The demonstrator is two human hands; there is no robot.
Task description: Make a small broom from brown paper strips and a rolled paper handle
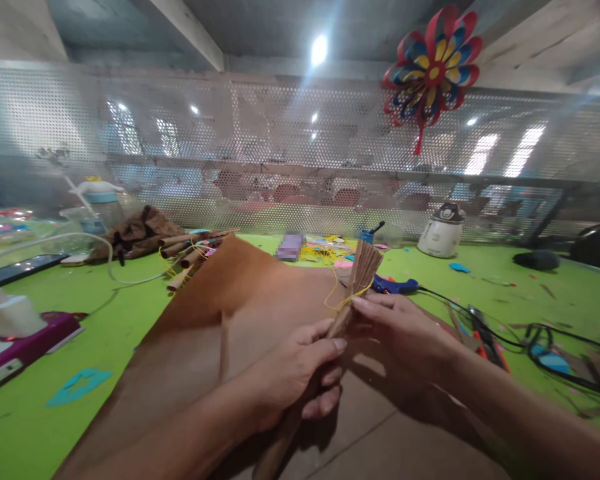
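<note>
My left hand (300, 370) is wrapped round the shaft of a brown paper roll (364, 267), whose pleated top flares upward like a small broom. A thin yellow string (330, 303) circles the roll just under the flare, with a loose loop hanging out to the left. Thumb and fingers of my right hand (405, 327) are closed at that string, against the roll's right side; some of these fingers are hidden behind it. The lower end of the roll slants down toward me, past my left wrist. Beneath both hands lies a large brown paper sheet (255, 280).
Several tied brown paper rolls (185, 253) lie at the left back. A blue glue gun (395, 285) with a black cable is beyond my right hand. A purple power strip (55, 330) sits left, a white bottle (441, 230) back right. Mesh panels (290, 147) border the green table (25, 433).
</note>
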